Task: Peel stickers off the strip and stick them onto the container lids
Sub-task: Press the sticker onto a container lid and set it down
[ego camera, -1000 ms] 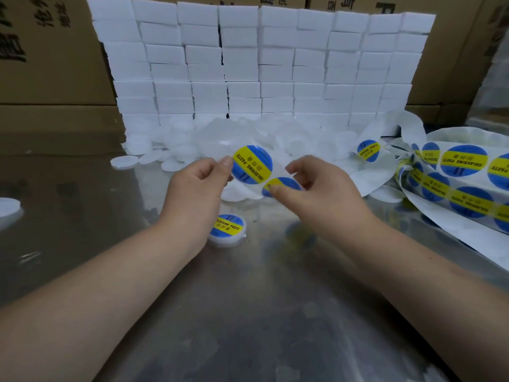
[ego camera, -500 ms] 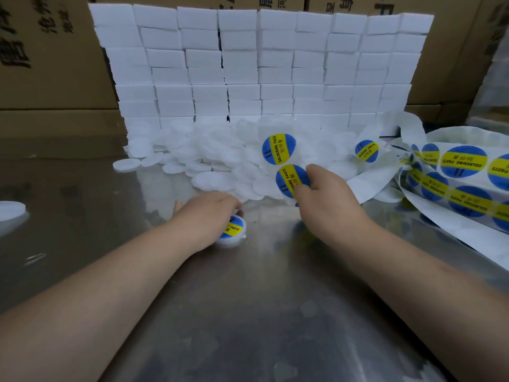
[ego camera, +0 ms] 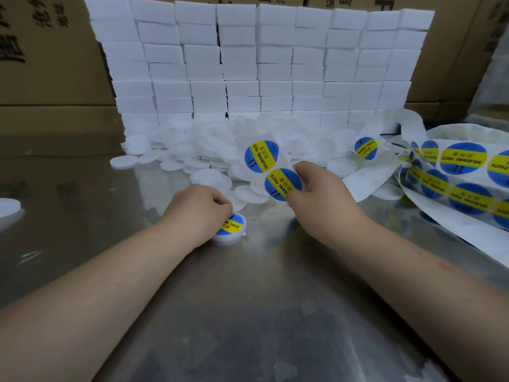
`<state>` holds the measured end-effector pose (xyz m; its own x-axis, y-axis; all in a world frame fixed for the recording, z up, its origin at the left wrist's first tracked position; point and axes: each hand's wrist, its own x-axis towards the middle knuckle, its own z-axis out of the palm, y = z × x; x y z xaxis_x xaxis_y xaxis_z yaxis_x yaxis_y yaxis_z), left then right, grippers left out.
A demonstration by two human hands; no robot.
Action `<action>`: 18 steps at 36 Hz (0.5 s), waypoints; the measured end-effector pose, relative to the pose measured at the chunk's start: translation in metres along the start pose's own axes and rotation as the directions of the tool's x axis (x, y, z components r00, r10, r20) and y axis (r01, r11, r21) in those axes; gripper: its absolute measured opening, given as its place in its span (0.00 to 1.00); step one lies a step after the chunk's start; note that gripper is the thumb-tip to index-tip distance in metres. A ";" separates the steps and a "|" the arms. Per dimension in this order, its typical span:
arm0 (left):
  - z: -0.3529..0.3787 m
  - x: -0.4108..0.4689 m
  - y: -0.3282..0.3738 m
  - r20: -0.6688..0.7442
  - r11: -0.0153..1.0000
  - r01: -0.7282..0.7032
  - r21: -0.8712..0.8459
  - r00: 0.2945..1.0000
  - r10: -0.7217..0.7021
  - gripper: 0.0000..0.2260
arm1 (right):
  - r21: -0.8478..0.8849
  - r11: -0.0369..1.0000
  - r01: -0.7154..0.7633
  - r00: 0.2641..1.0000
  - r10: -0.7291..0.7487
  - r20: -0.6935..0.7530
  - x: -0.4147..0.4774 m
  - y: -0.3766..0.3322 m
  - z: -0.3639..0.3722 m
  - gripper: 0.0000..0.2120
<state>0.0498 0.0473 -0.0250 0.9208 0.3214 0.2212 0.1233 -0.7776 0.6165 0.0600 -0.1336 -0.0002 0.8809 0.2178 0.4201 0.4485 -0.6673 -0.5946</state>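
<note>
The step in hand looks like finishing off one lid. To do it well, the sticker should be rubbed flat from the middle out to the rim so no edge lifts. The lid can then be slid clear before a bare one is drawn from the heap.

The labelled lid (ego camera: 234, 230) sits on the metal table (ego camera: 248, 312), just left of the frame's centre. The left hand (ego camera: 199, 213) holds it with its fingers curled down over the lid's left part, hiding some of the print. Whether they grip the rim or only press the top, I cannot tell.

The right hand (ego camera: 322, 197), right of centre, pinches the strip (ego camera: 286, 161) and holds its free end up off the table. Its thumb lies across the edge of the lower sticker (ego camera: 278, 184), and the upper sticker (ego camera: 261, 156) stands free above. The fingers are closed tight on the paper, with no gap showing.

The heap of plain lids (ego camera: 198, 150) lies just behind both hands, within easy reach.
</note>
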 end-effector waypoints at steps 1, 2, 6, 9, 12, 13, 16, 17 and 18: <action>0.000 0.000 0.000 0.006 1.000 -0.003 0.007 1.000 0.003 0.09 | 0.008 1.000 0.004 1.000 -0.004 0.001 0.000 0.000 0.000 0.14; 0.000 0.000 0.001 0.011 1.000 -0.008 0.017 1.000 0.008 0.09 | 0.014 1.000 0.005 1.000 -0.005 0.003 0.000 0.000 0.000 0.15; -0.001 -0.004 0.005 0.015 0.995 -0.055 0.083 0.998 0.054 0.08 | 0.014 1.000 0.015 1.000 -0.015 0.006 0.000 0.000 0.001 0.16; -0.001 -0.006 0.008 -0.023 0.990 -0.082 0.119 0.996 0.085 0.09 | 0.014 1.000 0.015 1.000 -0.015 0.004 -0.001 0.000 0.002 0.16; 0.000 -0.006 0.011 -0.066 0.987 -0.098 0.127 0.992 0.107 0.12 | 0.015 1.000 0.013 1.000 -0.013 0.004 -0.001 0.000 0.002 0.15; 0.000 -0.006 0.011 -0.084 0.988 -0.102 0.117 0.990 0.112 0.13 | 0.019 1.000 0.010 1.000 -0.010 0.002 -0.001 0.000 0.002 0.14; 0.000 -0.007 0.013 -0.167 0.991 -0.136 0.002 0.977 0.134 0.13 | 0.045 0.999 0.000 1.000 0.000 0.006 -0.001 0.000 0.001 0.12; 0.000 -0.008 0.013 -0.199 0.988 -0.150 -0.041 0.970 0.139 0.13 | 0.064 0.998 -0.002 1.000 0.002 0.004 -0.001 0.000 0.001 0.12; -0.001 -0.009 0.014 -0.235 0.983 -0.167 -0.077 0.961 0.145 0.13 | 0.090 0.996 -0.003 1.000 0.003 0.001 -0.001 0.000 0.000 0.12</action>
<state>0.0430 0.0342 -0.0179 0.8157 0.3230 0.4799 -0.0612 -0.7768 0.6268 0.0592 -0.1338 -0.0007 0.8826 0.2163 0.4174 0.4572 -0.6016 -0.6550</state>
